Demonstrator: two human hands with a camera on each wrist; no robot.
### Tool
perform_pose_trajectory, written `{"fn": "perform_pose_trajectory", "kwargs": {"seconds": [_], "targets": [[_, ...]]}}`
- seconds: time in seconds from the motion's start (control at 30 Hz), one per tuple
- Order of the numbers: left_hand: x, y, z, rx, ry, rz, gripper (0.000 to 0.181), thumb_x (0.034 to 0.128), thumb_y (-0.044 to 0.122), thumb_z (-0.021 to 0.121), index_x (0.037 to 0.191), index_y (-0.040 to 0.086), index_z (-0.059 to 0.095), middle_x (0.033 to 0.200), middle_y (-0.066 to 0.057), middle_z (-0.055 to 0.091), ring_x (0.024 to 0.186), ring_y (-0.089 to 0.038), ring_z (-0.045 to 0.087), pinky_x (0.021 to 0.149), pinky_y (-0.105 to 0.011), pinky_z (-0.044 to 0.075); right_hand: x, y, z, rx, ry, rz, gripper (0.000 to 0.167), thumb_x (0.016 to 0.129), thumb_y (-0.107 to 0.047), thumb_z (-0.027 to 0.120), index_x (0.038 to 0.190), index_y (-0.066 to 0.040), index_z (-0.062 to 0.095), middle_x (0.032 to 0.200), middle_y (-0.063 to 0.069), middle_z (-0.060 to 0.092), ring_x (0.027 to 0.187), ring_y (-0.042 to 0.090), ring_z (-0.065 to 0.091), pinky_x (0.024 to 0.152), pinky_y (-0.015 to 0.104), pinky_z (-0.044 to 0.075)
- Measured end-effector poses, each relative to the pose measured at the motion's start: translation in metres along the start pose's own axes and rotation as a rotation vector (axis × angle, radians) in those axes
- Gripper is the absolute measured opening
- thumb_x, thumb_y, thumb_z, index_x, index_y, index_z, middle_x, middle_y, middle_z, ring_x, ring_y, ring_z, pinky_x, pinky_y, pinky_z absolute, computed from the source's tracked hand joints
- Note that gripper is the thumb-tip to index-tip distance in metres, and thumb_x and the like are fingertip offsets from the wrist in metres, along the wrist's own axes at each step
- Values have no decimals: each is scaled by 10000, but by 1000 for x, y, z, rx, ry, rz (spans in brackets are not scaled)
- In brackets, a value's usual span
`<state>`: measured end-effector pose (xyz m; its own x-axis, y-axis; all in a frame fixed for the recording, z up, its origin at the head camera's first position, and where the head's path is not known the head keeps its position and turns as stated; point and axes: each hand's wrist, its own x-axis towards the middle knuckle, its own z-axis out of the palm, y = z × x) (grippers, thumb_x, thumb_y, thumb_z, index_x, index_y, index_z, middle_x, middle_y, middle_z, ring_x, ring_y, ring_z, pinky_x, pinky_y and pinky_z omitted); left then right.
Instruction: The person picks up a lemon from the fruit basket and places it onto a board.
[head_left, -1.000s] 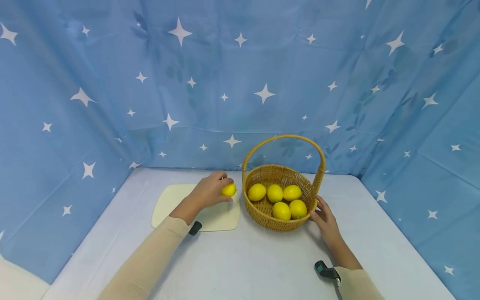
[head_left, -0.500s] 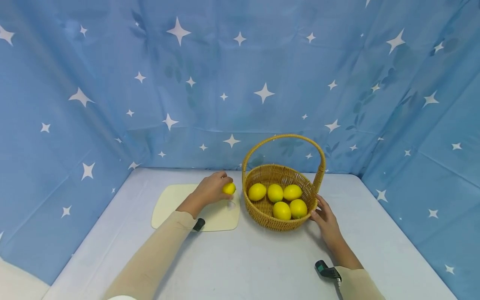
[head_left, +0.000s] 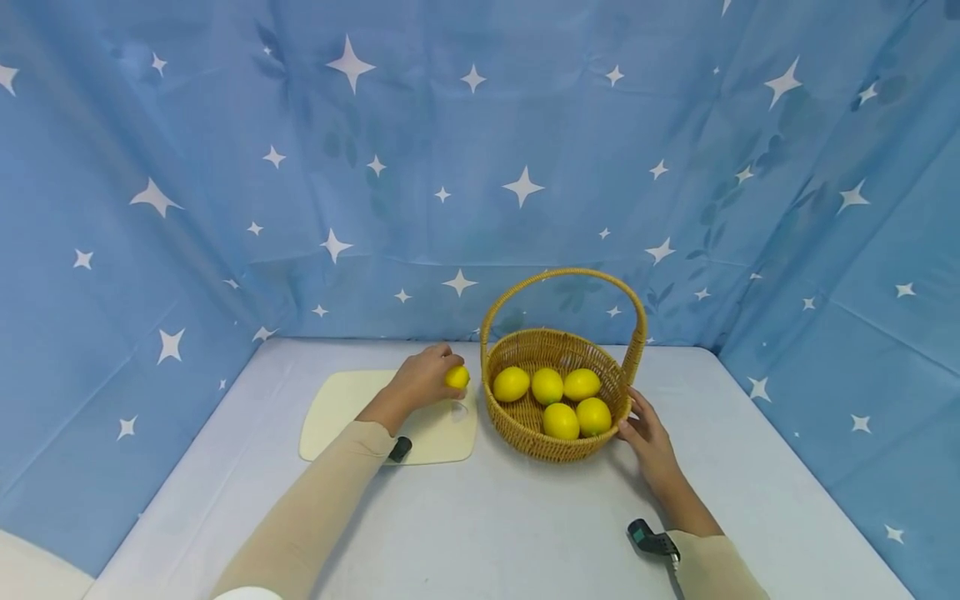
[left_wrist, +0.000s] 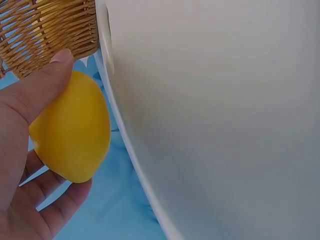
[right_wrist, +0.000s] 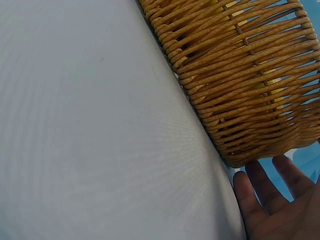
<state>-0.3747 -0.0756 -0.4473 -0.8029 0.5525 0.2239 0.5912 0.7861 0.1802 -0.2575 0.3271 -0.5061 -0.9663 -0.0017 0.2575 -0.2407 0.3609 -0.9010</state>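
My left hand (head_left: 422, 382) grips a yellow lemon (head_left: 457, 377) over the right part of a cream cutting board (head_left: 345, 417). In the left wrist view the thumb lies along one side of the lemon (left_wrist: 75, 127), with fingers on its other side; the lemon appears raised off the board. Right of the board stands a wicker basket (head_left: 551, 446) with a tall arched handle, holding several lemons (head_left: 561, 422). At the basket's right side my right hand (head_left: 654, 442) touches the rim. In the right wrist view its fingers (right_wrist: 270, 192) extend towards the woven wall, fairly straight.
A white-covered table (head_left: 480, 525) carries everything. Behind and beside it hangs a blue curtain (head_left: 405, 217) with white stars. A dark wrist-camera mount (head_left: 651, 537) sits at the right wrist, another (head_left: 401, 449) under the left forearm.
My left hand has drawn its fingers closer round the lemon, and its forearm has shifted slightly right. The right hand and basket stay put; the head view has shifted a little.
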Motion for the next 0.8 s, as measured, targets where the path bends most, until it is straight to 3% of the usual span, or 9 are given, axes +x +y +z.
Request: {"fn": "perform_pose_trajectory", "kwargs": {"seconds": [0.53,0.8], "targets": [[1,-3,3,30,-26,-22,572,764,467,810,1231,174,662,1011,17,504,831,-155,488,661,-329,455,-1,-3,0,-3,-2,4,622,1028,-217,499,1567,-214,190,1513,234,296,1256,411,442,852,231,497],[1,-6,3,30,-24,-22,571,758,467,814,1223,170,667,999,19,506,822,-152,492,661,-330,457,-7,-31,1,11,-9,6,604,1020,-141,496,1551,-99,211,1492,287,298,1245,455,433,856,256,505]]}}
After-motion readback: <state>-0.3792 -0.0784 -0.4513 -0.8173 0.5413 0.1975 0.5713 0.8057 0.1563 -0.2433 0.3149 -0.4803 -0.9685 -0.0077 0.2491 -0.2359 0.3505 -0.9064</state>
